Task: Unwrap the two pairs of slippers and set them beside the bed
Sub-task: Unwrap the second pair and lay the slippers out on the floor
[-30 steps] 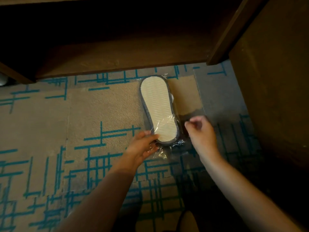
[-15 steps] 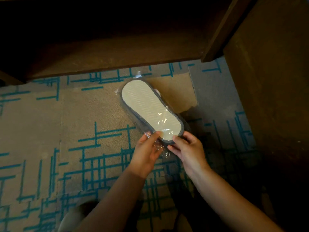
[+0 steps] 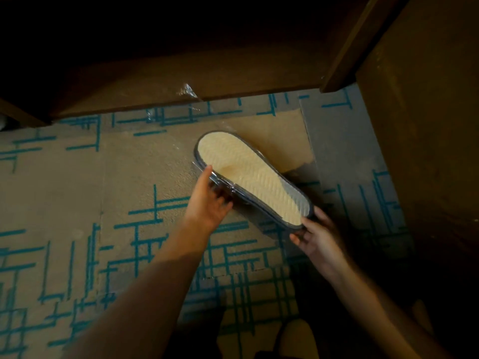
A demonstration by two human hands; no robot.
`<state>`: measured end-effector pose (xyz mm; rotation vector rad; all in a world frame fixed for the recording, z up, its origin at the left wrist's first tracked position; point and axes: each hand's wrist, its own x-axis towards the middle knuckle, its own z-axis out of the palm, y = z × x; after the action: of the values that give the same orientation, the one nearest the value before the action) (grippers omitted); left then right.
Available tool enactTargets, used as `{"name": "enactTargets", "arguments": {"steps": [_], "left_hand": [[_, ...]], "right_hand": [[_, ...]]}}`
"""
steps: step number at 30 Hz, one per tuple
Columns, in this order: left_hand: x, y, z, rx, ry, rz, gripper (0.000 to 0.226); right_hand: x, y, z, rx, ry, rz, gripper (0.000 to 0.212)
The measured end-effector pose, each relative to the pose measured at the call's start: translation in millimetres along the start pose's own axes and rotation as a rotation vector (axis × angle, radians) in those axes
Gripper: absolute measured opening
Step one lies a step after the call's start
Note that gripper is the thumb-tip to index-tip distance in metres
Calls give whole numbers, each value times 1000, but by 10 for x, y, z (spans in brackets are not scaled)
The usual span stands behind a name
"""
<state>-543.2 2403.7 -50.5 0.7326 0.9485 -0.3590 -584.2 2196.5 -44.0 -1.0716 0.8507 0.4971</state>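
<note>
Slippers (image 3: pixel 252 177) sole-up, in clear wrap (image 3: pixel 190 99), held above carpet (image 3: pixel 77 190), angled: toe up-left, heel down-right. Left hand (image 3: pixel 210 200) at long left edge near middle, thumb on rim, fingers curled under pack, gripping it. Left forearm reaches in from lower left, straight. Right hand (image 3: pixel 317 235) at heel end, thumb on sole edge, fingers under, gripping. Right forearm enters from lower right. Wrap tail trails toward dark wood frame (image 3: pixel 155 81) above. Wood panel (image 3: pixel 427 125) at right.
</note>
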Motion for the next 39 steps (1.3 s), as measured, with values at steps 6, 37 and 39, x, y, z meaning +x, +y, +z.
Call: {"name": "enactTargets", "arguments": {"steps": [6, 37, 39], "left_hand": [[61, -177, -88, 1, 83, -81, 45], [-181, 149, 245, 1737, -5, 1344, 55], [-42, 226, 475, 2131, -300, 1154, 57]], "right_hand": [[39, -103, -82, -120, -19, -29, 54], [449, -505, 170, -1064, -150, -453, 33], [446, -496, 225, -1067, -179, -526, 30]]}}
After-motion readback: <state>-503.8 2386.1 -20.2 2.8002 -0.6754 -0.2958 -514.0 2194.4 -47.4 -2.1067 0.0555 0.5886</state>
